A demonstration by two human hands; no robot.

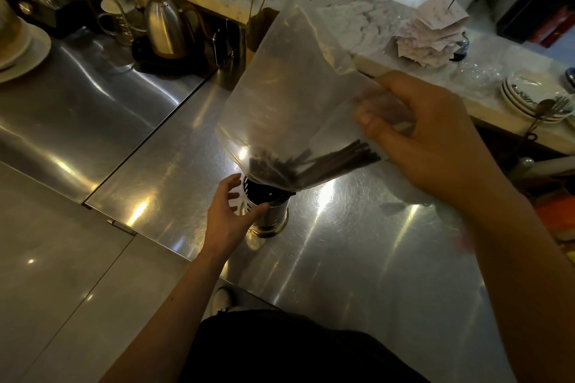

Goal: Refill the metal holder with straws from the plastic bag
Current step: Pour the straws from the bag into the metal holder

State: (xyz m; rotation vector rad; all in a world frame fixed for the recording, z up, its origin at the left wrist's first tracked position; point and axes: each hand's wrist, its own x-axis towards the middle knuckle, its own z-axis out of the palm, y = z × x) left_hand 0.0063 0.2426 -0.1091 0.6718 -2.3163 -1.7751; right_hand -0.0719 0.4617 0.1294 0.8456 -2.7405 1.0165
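A large clear plastic bag (pixel 292 96) hangs upended over the metal holder (pixel 270 218), its lower end resting on the holder's mouth. Dark straws (pixel 329 162) lie bunched in the bag's low end, slanting down toward the holder. My right hand (pixel 417 130) is shut on the bag's right side, high above the counter. My left hand (pixel 231 211) curls around the left side of the holder with its fingers touching the wall. The holder stands upright on the steel counter (pixel 342 258) and shows dark straws inside.
A steel kettle (pixel 161 28) and a glass pour-over stand (pixel 115 6) sit at the back left. White plates (pixel 21 50) are at the far left. On the marble ledge stand a spike of paper slips (pixel 432 34) and stacked dishes (pixel 529 96).
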